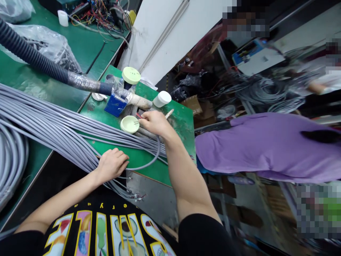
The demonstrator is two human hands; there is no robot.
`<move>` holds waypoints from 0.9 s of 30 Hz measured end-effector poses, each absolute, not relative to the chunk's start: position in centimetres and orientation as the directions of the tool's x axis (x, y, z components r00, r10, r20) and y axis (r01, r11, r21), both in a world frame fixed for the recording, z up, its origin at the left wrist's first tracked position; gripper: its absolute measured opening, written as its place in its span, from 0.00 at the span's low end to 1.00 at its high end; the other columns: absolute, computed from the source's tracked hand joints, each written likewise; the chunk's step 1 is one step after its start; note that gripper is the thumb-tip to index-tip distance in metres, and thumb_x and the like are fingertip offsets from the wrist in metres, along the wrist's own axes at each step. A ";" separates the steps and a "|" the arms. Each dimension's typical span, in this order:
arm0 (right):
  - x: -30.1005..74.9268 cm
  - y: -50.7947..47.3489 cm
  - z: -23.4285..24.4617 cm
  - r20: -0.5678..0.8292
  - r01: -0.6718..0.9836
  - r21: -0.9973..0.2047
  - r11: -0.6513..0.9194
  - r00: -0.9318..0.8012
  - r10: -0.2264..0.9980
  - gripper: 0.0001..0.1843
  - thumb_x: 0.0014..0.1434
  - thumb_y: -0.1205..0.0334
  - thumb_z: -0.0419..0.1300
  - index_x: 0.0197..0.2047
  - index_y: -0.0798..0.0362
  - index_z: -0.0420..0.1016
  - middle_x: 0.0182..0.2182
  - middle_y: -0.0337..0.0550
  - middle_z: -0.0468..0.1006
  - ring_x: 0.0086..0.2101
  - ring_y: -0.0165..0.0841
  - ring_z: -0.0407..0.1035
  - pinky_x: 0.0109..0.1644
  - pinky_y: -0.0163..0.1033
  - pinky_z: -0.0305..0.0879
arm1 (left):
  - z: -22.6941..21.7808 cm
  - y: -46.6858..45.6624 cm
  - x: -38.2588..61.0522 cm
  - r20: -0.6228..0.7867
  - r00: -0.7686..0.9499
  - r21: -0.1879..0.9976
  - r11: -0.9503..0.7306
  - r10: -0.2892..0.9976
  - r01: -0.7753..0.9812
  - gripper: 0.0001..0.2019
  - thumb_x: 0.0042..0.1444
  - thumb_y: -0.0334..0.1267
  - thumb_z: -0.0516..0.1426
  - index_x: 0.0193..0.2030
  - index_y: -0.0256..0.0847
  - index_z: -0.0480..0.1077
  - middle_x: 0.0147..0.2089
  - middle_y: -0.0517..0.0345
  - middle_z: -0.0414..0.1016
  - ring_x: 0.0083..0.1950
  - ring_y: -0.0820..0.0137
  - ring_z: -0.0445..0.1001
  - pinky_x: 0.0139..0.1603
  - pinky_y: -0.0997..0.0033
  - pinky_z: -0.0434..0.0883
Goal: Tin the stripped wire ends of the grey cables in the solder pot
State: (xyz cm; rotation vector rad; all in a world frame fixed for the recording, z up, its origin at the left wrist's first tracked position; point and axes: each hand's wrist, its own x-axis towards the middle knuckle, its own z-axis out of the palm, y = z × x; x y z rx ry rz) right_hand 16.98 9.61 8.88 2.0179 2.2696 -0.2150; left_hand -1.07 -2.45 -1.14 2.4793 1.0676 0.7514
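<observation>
My right hand [156, 123] is closed on the end of a grey cable [149, 164], whose loop hangs below the wrist. Thin wires stick out from its fingertips over a small pale-green cup [130, 124]; whether they touch the contents I cannot tell. My left hand [113, 163] has curled fingers at the front edge of the green table, and the same cable comes out from beside its fingertips. Beneath and beside this hand runs a thick bundle of grey cables [61, 124]. Several cable ends with stripped wires [130, 193] hang over the edge.
A black corrugated hose [39, 60] leads to a nozzle beside a blue box [115, 105]. A white-lidded jar [162, 99] and a yellow-green lid [131, 75] stand behind the cup. At the right is a person in a purple top [266, 147]. Coiled cable [13, 160] lies at left.
</observation>
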 end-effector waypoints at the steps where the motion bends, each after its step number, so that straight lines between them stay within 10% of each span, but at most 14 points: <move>1: 18.1 9.7 8.8 -0.153 0.993 -0.092 0.071 -0.084 0.985 0.12 0.56 0.62 0.55 0.28 0.57 0.76 0.26 0.46 0.79 0.29 0.33 0.70 0.31 0.34 0.56 | -1.1 -2.4 -1.1 0.335 0.581 0.488 -0.664 0.742 0.566 0.11 0.64 0.40 0.49 0.37 0.41 0.70 0.32 0.56 0.73 0.35 0.68 0.67 0.33 0.66 0.57; 8: 23.5 10.7 6.0 -0.160 0.929 -0.276 -0.245 0.207 0.965 0.13 0.51 0.64 0.57 0.17 0.55 0.68 0.14 0.37 0.68 0.21 0.28 0.62 0.28 0.33 0.54 | -1.2 -2.2 -1.1 0.392 0.564 0.449 -0.686 0.727 0.572 0.11 0.64 0.40 0.50 0.36 0.41 0.70 0.31 0.58 0.74 0.34 0.68 0.66 0.32 0.67 0.57; 27: 24.2 12.6 3.4 -0.214 0.918 -0.212 -0.335 0.291 0.933 0.13 0.52 0.65 0.58 0.18 0.57 0.74 0.15 0.39 0.71 0.23 0.29 0.67 0.30 0.32 0.59 | -1.1 -2.1 -1.1 0.399 0.569 0.475 -0.693 0.719 0.543 0.12 0.64 0.39 0.49 0.36 0.40 0.71 0.30 0.57 0.74 0.33 0.68 0.66 0.32 0.67 0.57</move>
